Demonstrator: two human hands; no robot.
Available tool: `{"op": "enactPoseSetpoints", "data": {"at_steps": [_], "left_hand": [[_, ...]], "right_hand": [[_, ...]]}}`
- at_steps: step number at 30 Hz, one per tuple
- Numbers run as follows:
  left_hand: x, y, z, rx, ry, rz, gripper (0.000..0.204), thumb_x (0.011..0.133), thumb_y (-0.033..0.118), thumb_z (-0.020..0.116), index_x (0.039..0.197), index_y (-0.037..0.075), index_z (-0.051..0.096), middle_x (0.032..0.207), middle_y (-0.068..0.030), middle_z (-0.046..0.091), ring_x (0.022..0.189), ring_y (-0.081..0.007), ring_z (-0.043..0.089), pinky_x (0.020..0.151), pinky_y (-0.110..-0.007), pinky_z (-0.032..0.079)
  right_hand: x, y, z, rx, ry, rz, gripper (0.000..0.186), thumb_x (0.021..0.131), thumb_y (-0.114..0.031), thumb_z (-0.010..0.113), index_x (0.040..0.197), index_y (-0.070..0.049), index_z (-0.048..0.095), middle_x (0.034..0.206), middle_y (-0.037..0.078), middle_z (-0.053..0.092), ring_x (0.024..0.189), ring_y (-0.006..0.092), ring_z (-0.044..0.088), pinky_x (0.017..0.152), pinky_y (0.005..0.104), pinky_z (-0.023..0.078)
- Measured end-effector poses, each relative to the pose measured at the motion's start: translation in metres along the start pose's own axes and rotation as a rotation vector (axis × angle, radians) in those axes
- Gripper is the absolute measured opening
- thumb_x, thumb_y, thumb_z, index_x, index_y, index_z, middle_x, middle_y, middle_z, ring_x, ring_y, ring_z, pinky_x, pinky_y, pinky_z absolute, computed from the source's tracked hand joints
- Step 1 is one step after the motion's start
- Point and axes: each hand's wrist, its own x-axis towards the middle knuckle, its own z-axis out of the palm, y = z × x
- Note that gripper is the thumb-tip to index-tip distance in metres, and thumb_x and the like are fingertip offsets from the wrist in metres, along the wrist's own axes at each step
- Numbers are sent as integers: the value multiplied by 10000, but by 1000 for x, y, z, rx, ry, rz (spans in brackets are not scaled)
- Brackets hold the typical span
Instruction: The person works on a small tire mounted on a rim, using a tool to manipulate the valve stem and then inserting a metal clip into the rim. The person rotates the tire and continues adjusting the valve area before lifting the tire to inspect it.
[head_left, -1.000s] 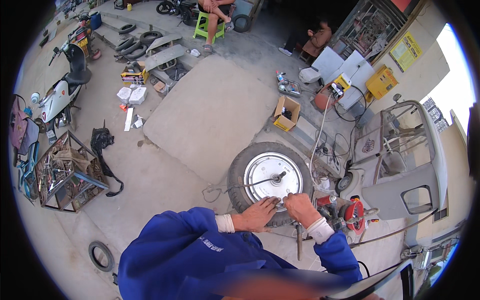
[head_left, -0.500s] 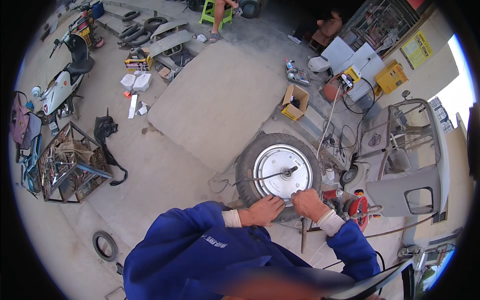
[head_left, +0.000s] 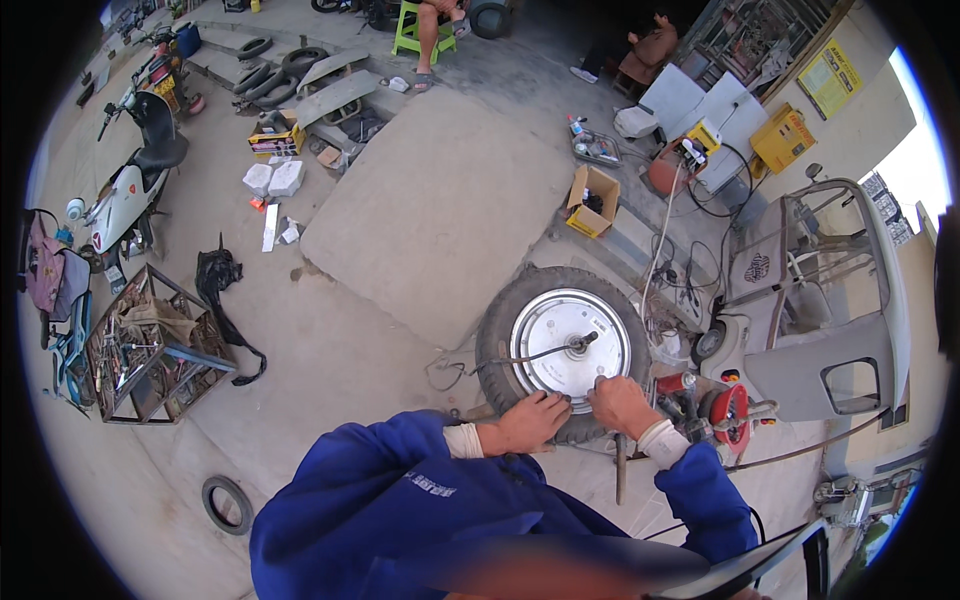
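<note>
A wheel with a black tyre (head_left: 502, 292) and a silver hub motor (head_left: 550, 335) lies on its side in front of me. From the hub's axle, a dark cable (head_left: 530, 357) runs left across the tyre. My left hand (head_left: 528, 422) rests on the tyre's near side, with its fingers curled over the edge by the rim. Just to its right, my right hand (head_left: 620, 406) is closed at the rim's near-right edge. What lies inside its fingers is hidden. A bar-like handle (head_left: 621, 470) sticks out below the right hand.
Right of the wheel stand a red round machine part (head_left: 728, 415) and a grey vehicle cab (head_left: 800, 370). An open cardboard box (head_left: 592, 200) sits beyond it. At left are a metal tool rack (head_left: 160, 350) and a parked scooter (head_left: 135, 200). Two people sit at the back.
The whole view has shifted slightly. Both hands stay at the near rim of the wheel; the right hand's fingers have moved a little against the rim.
</note>
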Motion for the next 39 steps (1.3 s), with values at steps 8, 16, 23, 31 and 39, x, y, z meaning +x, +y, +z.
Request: {"op": "enactPoseSetpoints", "data": {"at_steps": [8, 16, 23, 31, 39], "left_hand": [[-11, -18, -17, -204, 64, 11, 835, 819, 476, 877, 1437, -27, 625, 1450, -186, 600, 1385, -362, 564, 1166, -470, 456], [-51, -44, -33, -229, 224, -169, 726, 876, 466, 863, 1397, 7, 654, 1419, -167, 629, 1388, -376, 562, 1226, -525, 404], [-50, -51, -31, -258, 291, -203, 693, 883, 445, 869, 1364, -10, 662, 1430, -184, 627, 1404, -380, 553, 1206, -514, 424], [-54, -56, -28, -288, 309, -187, 618, 934, 409, 823, 1374, 13, 644, 1432, -177, 615, 1404, -390, 549, 1218, -524, 422], [-58, -53, -28, -335, 292, -192, 612, 921, 351, 837, 1399, 22, 643, 1446, -165, 610, 1420, -383, 547, 1225, -522, 427]], "right_hand": [[-12, -2, 10, -298, 208, -296, 84, 894, -107, 689, 958, -63, 724, 936, 103, 720, 867, 290, 772, 700, 394, 637], [-8, -17, -1, 25, 145, 83, 176, 967, -141, 682, 1038, 18, 706, 788, 245, 738, 740, 455, 763, 706, 534, 642], [-5, -4, 10, -65, 105, -31, 180, 940, -148, 729, 1016, 14, 710, 870, 238, 746, 809, 449, 767, 764, 508, 640], [-15, -34, -18, 24, 171, 120, 237, 1007, -211, 716, 1092, 9, 699, 862, 225, 763, 781, 437, 774, 706, 525, 624], [-8, -47, -8, 330, 307, -20, 183, 1004, -151, 737, 1115, -11, 698, 1065, 235, 719, 915, 458, 746, 803, 524, 617]]}}
